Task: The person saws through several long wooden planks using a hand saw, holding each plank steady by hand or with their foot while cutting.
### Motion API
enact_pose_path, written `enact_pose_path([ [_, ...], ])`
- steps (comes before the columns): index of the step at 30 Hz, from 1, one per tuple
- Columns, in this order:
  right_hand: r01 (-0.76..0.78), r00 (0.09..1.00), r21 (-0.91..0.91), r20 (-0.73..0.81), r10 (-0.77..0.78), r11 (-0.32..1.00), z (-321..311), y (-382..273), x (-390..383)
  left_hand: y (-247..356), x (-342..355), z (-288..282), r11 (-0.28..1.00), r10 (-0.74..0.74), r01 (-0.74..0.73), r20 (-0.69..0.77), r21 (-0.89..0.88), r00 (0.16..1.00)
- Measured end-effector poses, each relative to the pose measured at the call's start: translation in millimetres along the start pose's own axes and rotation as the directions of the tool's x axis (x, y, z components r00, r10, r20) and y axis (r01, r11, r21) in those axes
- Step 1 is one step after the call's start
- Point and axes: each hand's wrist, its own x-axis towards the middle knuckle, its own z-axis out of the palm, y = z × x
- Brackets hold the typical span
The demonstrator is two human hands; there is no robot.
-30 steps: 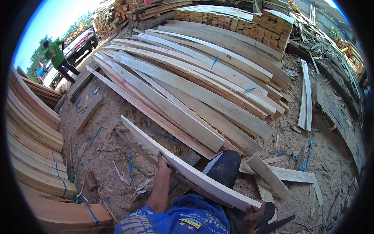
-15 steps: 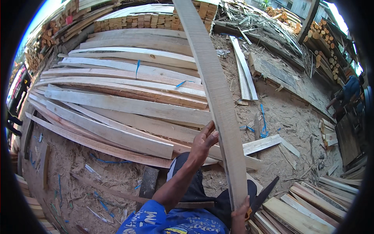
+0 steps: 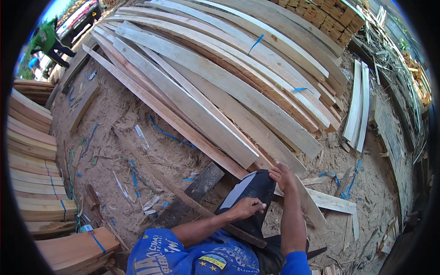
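Observation:
My left hand (image 3: 247, 208) is curled into a loose fist above my lap, with nothing visible in it. Farther forward, my right hand (image 3: 283, 177) has its fingers stretched out, beside my dark-trousered knee (image 3: 247, 195) and over the near ends of the boards. Just beyond its wrist lies a pale board (image 3: 308, 201); whether the hand touches it I cannot tell. Across my lap runs a narrow brown wooden strip (image 3: 238, 236). A dark pointed blade (image 3: 316, 253) pokes out past my right forearm, its handle hidden.
Long sawn planks (image 3: 220, 73) fan out ahead. Bundled boards (image 3: 39, 183) are stacked at left, with a thick strapped bundle (image 3: 78, 250) nearer. Blue strapping (image 3: 350, 183) and scraps litter the sandy ground. A person in green (image 3: 46, 39) stands far left.
The long board that both hands held upright before me is out of my hands and no longer distinguishable. My view has swung left, and my left hand has drawn back and closed.

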Motion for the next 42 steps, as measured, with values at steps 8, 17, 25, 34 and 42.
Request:
enact_pose_path([
  [8,-0.249,0.891,-0.353,-0.449,0.071,0.902,116.3,44.0,49.5,-19.9,0.5,16.1,0.871,0.489,-0.438,-0.302,0.225,0.818],
  [17,0.057,0.98,-0.322,-0.164,-0.115,0.945,70.0,57.1,60.1,-12.6,5.2,9.4,0.784,0.611,-0.529,-0.258,0.325,0.748],
  [25,0.037,0.981,-0.162,-0.184,-0.067,0.986,4.0,24.9,-29.4,-13.3,-1.9,-3.4,0.886,0.325,-0.395,-0.283,-0.243,0.902],
  [34,0.011,0.907,-0.136,-0.416,-0.068,0.991,-188.3,19.1,-201.5,2.9,6.1,-114.5,0.625,-0.034,-0.585,-0.767,-0.517,0.641],
  [42,0.067,0.896,-0.281,-0.405,-0.181,0.957,-287.1,45.2,-289.6,36.6,27.7,-179.0,0.493,-0.023,-0.557,-0.65,-0.668,0.76],
])
